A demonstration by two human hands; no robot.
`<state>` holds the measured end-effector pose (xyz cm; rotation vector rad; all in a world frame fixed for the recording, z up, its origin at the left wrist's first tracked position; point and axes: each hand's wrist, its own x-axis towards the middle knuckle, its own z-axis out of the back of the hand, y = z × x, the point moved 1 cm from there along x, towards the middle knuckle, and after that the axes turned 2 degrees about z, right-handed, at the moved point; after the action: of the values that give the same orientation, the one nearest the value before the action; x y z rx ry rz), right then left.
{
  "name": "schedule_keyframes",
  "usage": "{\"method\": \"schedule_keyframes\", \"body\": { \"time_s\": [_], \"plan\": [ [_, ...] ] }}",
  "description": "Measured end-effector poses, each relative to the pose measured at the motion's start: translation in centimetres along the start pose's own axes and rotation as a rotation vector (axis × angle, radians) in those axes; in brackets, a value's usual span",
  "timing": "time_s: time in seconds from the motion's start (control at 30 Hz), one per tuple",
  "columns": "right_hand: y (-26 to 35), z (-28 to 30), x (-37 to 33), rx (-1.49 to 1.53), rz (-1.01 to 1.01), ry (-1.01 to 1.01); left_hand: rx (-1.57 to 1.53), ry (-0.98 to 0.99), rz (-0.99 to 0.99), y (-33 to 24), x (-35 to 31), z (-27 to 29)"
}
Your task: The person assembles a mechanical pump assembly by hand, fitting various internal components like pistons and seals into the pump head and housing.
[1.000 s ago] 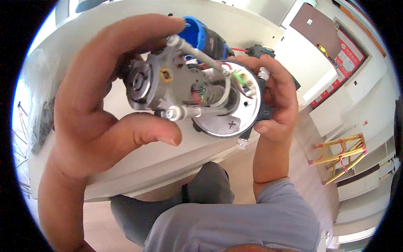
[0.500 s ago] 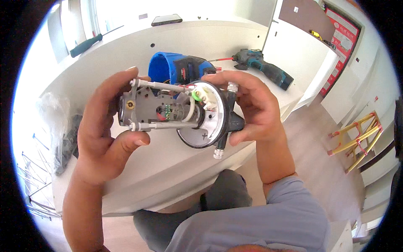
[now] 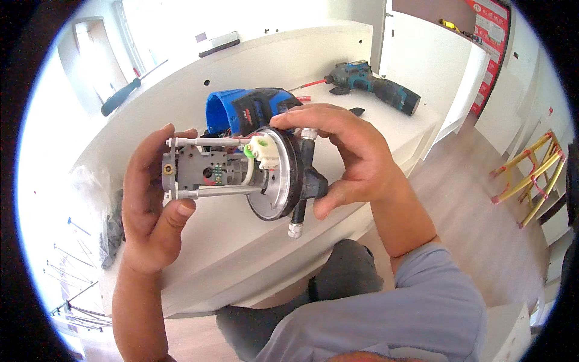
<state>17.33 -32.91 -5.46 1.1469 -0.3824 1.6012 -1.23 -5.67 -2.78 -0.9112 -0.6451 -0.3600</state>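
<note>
An electromechanical assembly (image 3: pixel 192 166) is held lengthwise in the air above the white bench (image 3: pixel 241 241), in front of a blue-and-black housing (image 3: pixel 224 111). Its grey metal body carries a small green circuit board (image 3: pixel 218 174) and is flanked by two silver rods (image 3: pixel 223 190) running to a round metal flange (image 3: pixel 271 187) with a dark rim. A cream terminal block (image 3: pixel 265 154) with a bright green spot sits on the flange's inner face, a pale cable curving below it. Behind the flange is a black branched fitting (image 3: pixel 312 183), tipped with silver cable glands (image 3: pixel 295 230).

The left hand (image 3: pixel 148 220) grips the body's end, fingers behind and thumb low in front. The right hand (image 3: pixel 359 157) grasps the flange side, fingers over the top edge and thumb against the fitting.

Compared with half a second ago, the assembly appears farther left in view and the flange is turned more edge-on, its inner face narrower; both grips are much the same.
</note>
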Motion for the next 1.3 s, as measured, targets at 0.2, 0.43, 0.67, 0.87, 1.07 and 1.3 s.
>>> {"method": "schedule_keyframes", "body": {
  "time_s": [0.2,0.43,0.67,0.87,1.07,1.3],
  "plan": [
    [-0.3,-0.4,-0.1,0.002,0.054,-0.044,0.08,0.016,-0.012,-0.2,0.1,0.2],
    [-0.4,-0.6,-0.2,0.053,0.056,-0.074,0.108,0.012,-0.01,-0.2,0.1,0.0],
    [0.3,-0.6,0.1,0.017,0.049,-0.071,0.088,0.028,-0.043,-0.3,-0.1,0.5],
    [1.1,-0.5,0.8,-0.105,-0.002,0.015,0.084,0.038,-0.037,0.0,-0.5,1.3],
    [2.9,-2.2,0.3,-0.105,-0.128,0.023,0.05,0.07,-0.01,0.7,-0.5,2.3],
    [4.1,-4.5,0.3,-0.106,-0.142,0.021,0.008,0.117,0.058,1.0,-0.7,3.2]
  ]
}}
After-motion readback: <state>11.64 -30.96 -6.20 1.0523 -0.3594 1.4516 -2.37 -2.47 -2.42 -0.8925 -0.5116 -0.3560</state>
